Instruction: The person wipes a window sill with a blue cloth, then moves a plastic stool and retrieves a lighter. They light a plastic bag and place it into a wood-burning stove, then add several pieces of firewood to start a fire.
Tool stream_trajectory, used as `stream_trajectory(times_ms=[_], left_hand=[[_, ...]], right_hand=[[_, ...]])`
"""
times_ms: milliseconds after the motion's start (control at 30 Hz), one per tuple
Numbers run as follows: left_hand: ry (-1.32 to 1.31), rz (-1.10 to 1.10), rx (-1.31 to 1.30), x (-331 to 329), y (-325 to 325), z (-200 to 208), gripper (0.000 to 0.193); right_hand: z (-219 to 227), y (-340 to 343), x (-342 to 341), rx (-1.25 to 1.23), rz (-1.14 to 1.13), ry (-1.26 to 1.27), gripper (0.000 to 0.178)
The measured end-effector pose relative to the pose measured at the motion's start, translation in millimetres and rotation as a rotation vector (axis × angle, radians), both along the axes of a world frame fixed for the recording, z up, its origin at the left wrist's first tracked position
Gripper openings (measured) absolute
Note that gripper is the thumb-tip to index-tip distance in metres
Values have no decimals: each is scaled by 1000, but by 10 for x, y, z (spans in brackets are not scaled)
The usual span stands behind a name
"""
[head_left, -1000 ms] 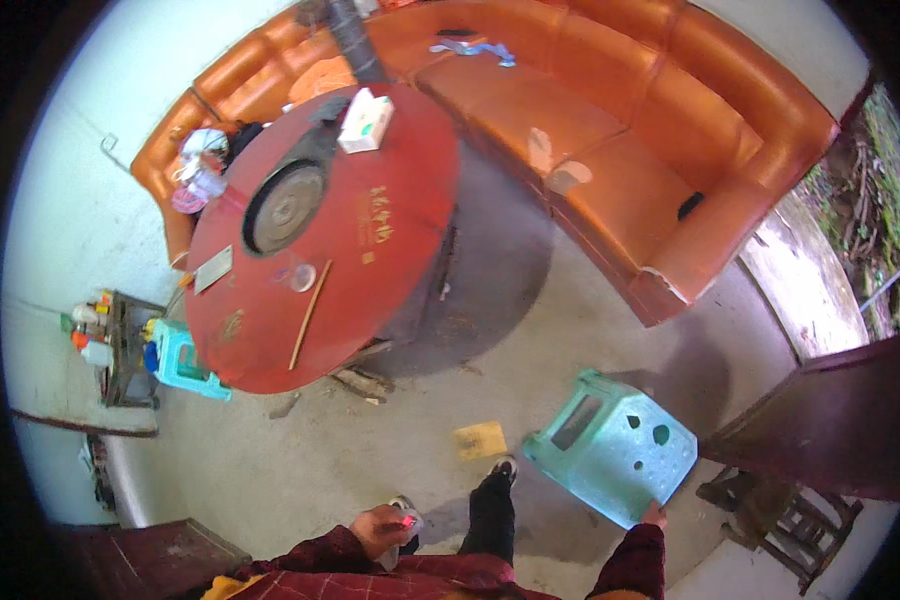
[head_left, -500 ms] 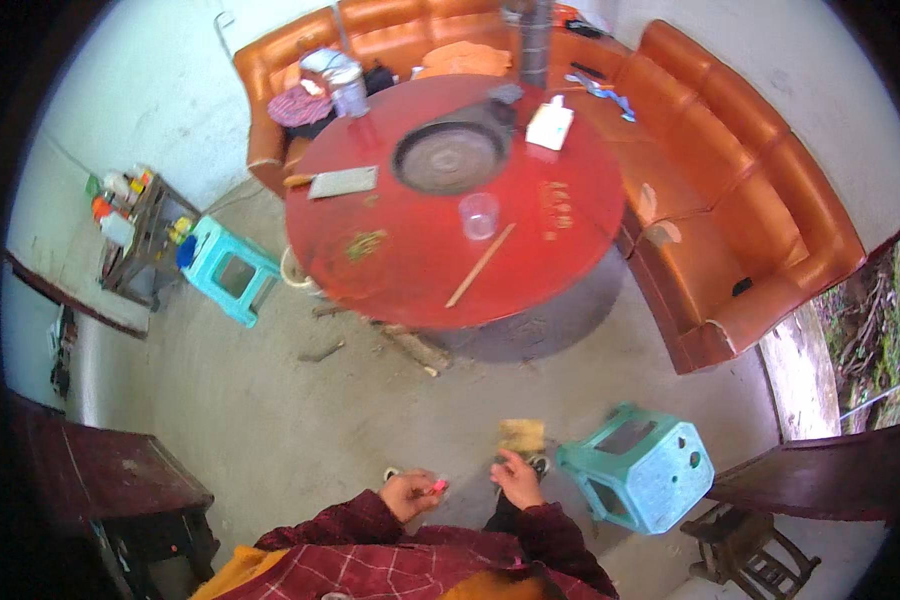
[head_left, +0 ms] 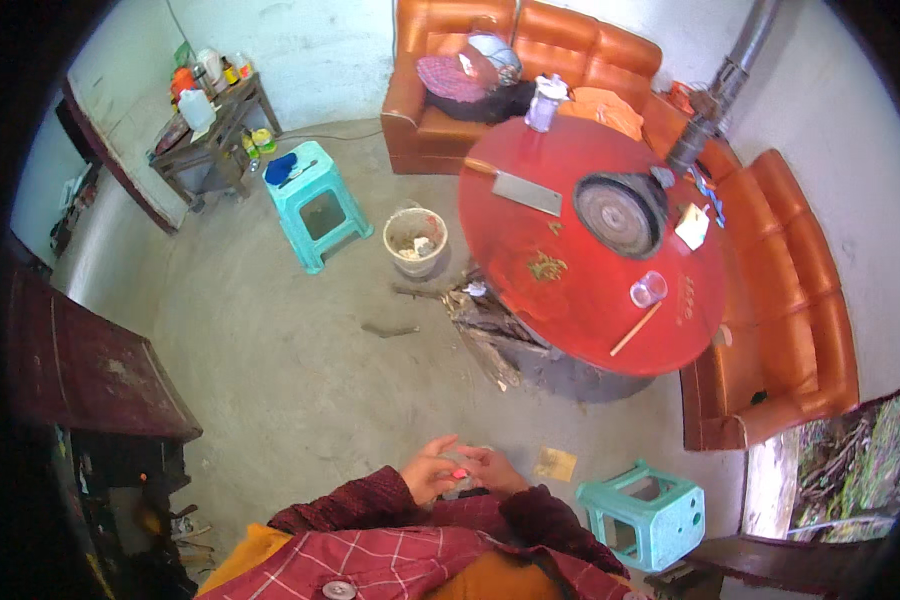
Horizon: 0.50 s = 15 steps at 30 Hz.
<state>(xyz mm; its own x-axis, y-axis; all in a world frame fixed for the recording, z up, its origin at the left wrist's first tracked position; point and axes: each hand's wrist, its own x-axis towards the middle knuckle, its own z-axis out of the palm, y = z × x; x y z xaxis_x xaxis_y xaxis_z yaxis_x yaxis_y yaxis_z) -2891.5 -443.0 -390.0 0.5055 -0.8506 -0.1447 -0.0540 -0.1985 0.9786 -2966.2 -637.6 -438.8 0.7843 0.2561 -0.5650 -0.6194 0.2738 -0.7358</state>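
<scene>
Right hand (head_left: 496,472) is off the turquoise plastic stool (head_left: 670,525) and now beside left hand (head_left: 428,475), both on the near side of the round red stove table (head_left: 595,310). Stool stands unheld, nearward and right of table. Small pink object (head_left: 460,473), nearward of table: pinched by left fingers; right fingers bent close, grip cannot be told. Reading: handling shifts from stool to object.

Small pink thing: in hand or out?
In hand: the small pink thing is at the fingertips of the left hand, right hand close by. Cannot tell whether the right touches it.
</scene>
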Motion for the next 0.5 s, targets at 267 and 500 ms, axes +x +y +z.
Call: stream_trajectory(times_ms=[267, 500], left_hand=[[147, -8, -27, 853, 128, -484, 26], [143, 259, 54, 2156, -11, -895, 16]], right_hand=[[-304, 110, 766, -41, 59, 88, 21], [-899, -144, 1799, -275, -185, 159, 23]])
